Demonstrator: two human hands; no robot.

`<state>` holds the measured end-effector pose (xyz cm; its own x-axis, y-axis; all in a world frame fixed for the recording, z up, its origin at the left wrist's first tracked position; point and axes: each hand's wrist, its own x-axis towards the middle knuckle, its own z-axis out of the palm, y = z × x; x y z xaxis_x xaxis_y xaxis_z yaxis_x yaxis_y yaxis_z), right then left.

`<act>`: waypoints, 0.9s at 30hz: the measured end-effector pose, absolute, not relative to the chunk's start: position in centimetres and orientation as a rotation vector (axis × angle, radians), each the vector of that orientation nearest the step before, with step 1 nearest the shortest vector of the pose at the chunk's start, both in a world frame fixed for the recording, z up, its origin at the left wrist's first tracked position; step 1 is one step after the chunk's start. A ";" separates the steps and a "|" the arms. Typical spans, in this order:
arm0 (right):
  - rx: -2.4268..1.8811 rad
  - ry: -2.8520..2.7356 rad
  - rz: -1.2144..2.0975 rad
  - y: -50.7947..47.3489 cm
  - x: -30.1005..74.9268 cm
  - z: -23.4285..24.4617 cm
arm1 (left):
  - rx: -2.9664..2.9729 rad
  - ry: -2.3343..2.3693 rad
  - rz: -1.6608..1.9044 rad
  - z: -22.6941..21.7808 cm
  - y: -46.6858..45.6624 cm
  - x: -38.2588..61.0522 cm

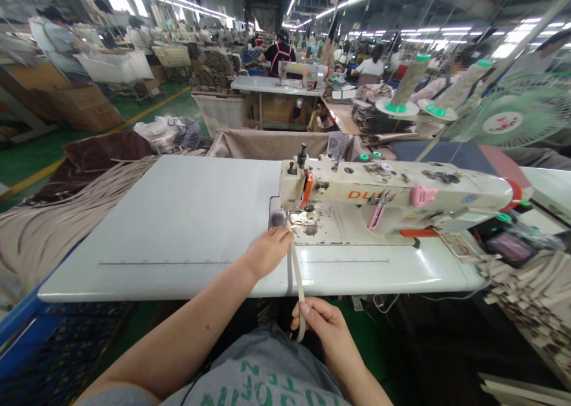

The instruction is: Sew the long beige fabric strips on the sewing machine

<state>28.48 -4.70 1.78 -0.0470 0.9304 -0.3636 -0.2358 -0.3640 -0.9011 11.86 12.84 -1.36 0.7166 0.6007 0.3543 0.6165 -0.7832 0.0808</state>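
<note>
A narrow beige fabric strip (298,275) runs from the needle area of the sewing machine (348,195) over the table's front edge. Close to the presser foot, my left hand (270,251) has its fingers together on the strip's far part; its fingertips are partly hidden. Below the table edge, my right hand (323,323) pinches the strip between thumb and fingers, and a short end curls down beneath. The machine's head stands just beyond my left hand. A pair of pink-handled thread snips (379,211) sits on the machine's arm.
The white sewing table (200,216) carries a printed ruler line near its front edge. Long beige strips (84,222) hang at the left beside a blue crate (57,340). Bundled strips (535,299) lie at right, below a fan (508,120). Several people work farther back.
</note>
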 end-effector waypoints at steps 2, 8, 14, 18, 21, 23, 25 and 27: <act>-1.278 -0.831 1.588 -4.7 28.4 1.7 | -2.871 -0.998 -0.560 -1.4 12.8 11.9; -1.297 -0.833 1.586 -4.7 28.5 1.7 | -2.875 -1.013 -0.570 -1.4 12.8 11.9; -1.289 -0.862 1.598 -4.4 28.6 0.8 | -2.870 -1.048 -0.592 -1.7 13.1 12.2; -1.272 -0.875 1.597 -4.3 28.8 0.1 | -2.844 -1.041 -0.563 -1.7 13.3 12.4; -1.271 -0.873 1.600 -4.4 28.9 0.1 | -2.825 -1.060 -0.580 -1.7 13.3 12.4; -1.257 -0.882 1.610 -4.4 28.9 0.5 | -2.825 -1.076 -0.582 -1.7 13.2 12.4; -1.237 -0.892 1.623 -4.5 28.9 0.9 | -2.836 -1.067 -0.562 -1.8 13.2 12.3; -1.213 -0.928 1.633 -4.5 28.9 1.2 | -2.852 -1.046 -0.538 -1.7 13.1 12.3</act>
